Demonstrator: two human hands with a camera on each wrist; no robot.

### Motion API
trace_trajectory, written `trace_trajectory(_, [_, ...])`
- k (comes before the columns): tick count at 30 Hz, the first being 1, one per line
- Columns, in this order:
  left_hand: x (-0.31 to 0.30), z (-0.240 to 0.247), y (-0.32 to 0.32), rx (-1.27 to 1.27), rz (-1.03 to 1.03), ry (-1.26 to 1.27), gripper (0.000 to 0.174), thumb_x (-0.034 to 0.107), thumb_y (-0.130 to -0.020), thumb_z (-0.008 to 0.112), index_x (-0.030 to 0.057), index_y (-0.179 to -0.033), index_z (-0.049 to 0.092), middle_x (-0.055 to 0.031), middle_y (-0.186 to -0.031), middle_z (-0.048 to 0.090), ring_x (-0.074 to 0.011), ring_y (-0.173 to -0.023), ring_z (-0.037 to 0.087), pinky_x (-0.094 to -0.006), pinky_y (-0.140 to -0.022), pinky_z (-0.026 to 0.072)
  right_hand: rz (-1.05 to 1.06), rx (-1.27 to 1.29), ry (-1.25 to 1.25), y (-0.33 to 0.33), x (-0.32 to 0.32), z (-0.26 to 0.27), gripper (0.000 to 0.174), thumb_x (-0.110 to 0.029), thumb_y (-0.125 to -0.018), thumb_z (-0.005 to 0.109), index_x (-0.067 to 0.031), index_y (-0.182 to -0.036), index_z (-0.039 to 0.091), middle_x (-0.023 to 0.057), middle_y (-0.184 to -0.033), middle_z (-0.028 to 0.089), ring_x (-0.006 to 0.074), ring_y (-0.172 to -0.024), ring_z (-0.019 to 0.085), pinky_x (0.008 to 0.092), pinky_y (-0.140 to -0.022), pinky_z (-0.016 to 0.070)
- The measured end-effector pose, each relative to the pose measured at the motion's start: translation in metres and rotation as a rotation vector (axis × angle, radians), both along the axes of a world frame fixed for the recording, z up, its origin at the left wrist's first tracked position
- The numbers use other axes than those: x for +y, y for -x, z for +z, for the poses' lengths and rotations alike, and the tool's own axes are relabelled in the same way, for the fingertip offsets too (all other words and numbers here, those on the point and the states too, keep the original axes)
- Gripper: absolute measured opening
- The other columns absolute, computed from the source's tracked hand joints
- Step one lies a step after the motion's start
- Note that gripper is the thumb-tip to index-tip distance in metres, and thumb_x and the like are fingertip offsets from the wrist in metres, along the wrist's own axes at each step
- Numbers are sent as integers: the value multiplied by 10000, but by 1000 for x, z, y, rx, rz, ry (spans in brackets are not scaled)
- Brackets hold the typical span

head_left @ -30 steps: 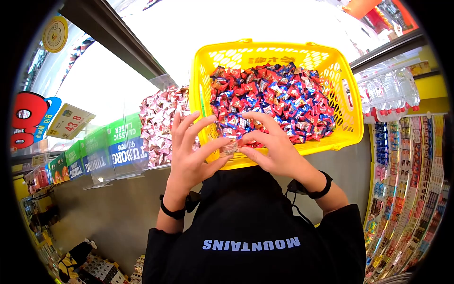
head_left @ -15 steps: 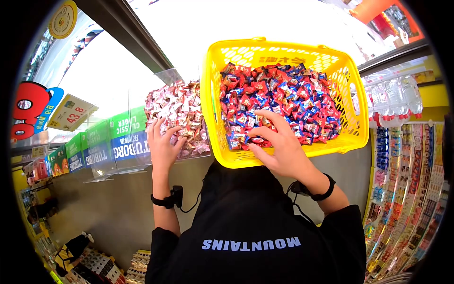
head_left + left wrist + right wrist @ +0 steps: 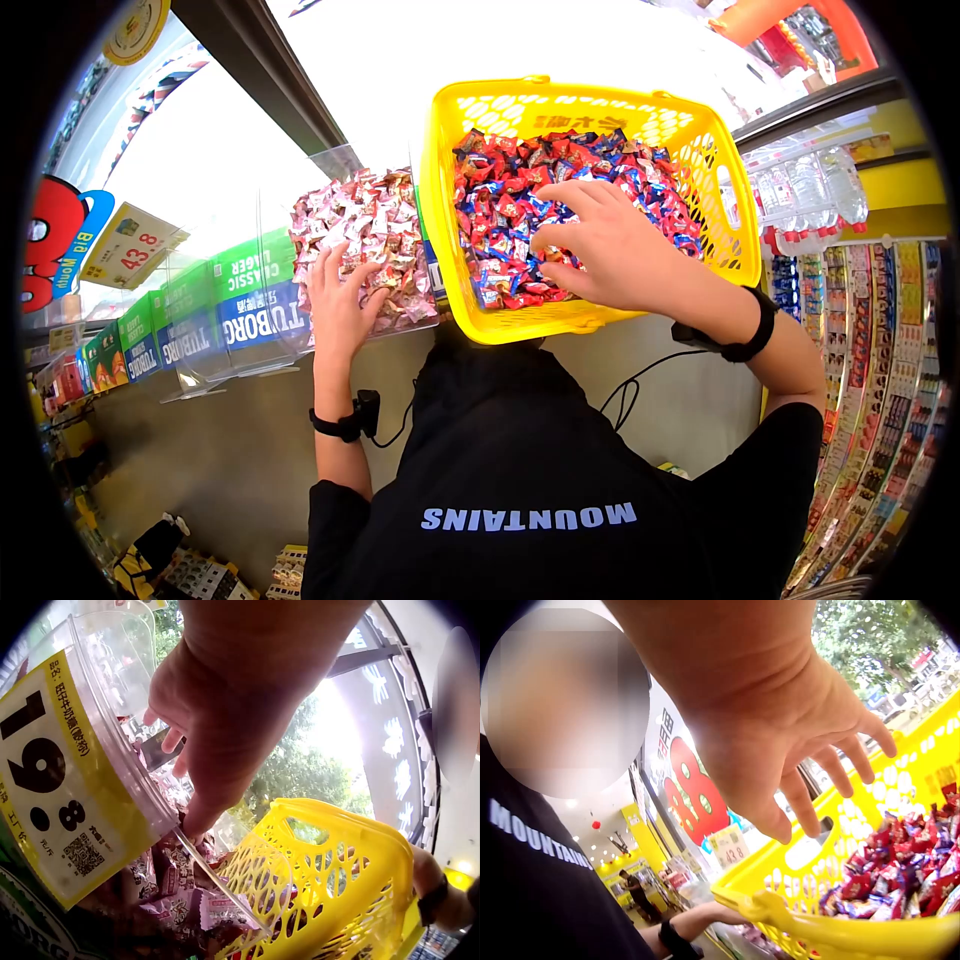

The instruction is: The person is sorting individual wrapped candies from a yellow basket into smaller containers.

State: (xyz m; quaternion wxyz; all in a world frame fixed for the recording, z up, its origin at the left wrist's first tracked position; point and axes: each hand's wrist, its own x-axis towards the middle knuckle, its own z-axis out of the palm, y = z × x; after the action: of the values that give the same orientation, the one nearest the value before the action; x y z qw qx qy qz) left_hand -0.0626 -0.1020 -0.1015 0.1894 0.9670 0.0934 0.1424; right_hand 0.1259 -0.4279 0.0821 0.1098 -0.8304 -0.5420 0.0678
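My left hand [image 3: 338,305] is over the pink-wrapped candies [image 3: 375,225] in a clear bin, its fingers spread and curved loosely. In the left wrist view its thumb reaches down among the candies [image 3: 176,874], behind the bin wall; the other fingertips are partly hidden. My right hand [image 3: 625,250] hovers above the yellow basket [image 3: 740,215], fingers apart. Beneath it lies a heap of red and blue wrapped candies [image 3: 510,215]. The right wrist view shows the hand [image 3: 780,742] palm down with nothing between its fingers, above the basket's rim [image 3: 855,934].
Green and blue beer cartons [image 3: 260,290] stand left of the bin, behind clear plastic panels. A price card [image 3: 135,245] stands at the far left. Bottles [image 3: 805,190] and a packed shelf [image 3: 860,400] are on the right. A person [image 3: 636,892] stands in the background.
Both hands were together at the basket's near edge with a small wrapped candy between them. The left hand has moved left to the pink candies; the right has moved farther over the basket.
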Motion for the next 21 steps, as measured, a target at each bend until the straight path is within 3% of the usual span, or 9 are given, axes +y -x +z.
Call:
trace_trajectory(7, [4, 9, 12, 43, 32, -112, 316, 215, -789, 895, 198, -1091, 801, -125, -1529, 548, -410, -1502, 400, -608, -1263, 278, 111, 53, 511, -21, 60, -51, 296, -313, -889, 789, -157, -1138, 822, 188, -1480, 595, 359, -1395, 527, 526, -1123, 435])
trace_trajectory(11, [9, 12, 25, 22, 56, -84, 298, 204, -781, 885, 187, -1067, 803, -123, -1529, 544, -404, -1497, 404, -601, -1272, 270, 128, 30, 511, -19, 75, -93, 325, -348, -872, 810, -166, -1141, 818, 189, -1476, 558, 356, -1402, 494, 555, -1104, 432])
trace_trajectory(16, [0, 21, 21, 16, -8, -80, 477, 146, -855, 791, 192, -1321, 699, -146, -1548, 518, -421, -1498, 399, -598, -1256, 300, 132, 16, 508, -19, 78, -100, 366, -358, -760, 876, -153, -1059, 829, 193, -1471, 542, 368, -1440, 447, 663, -1181, 357])
trace_trajectory(21, [-15, 34, 6, -49, -88, -34, 474, 160, -877, 791, 183, -1340, 689, -167, -1540, 522, -429, -1486, 413, -588, -1250, 322, 144, -28, 481, -18, 69, -90, 360, -324, -737, 877, -136, -1040, 828, 191, -1518, 536, 361, -1466, 440, 655, -1185, 351])
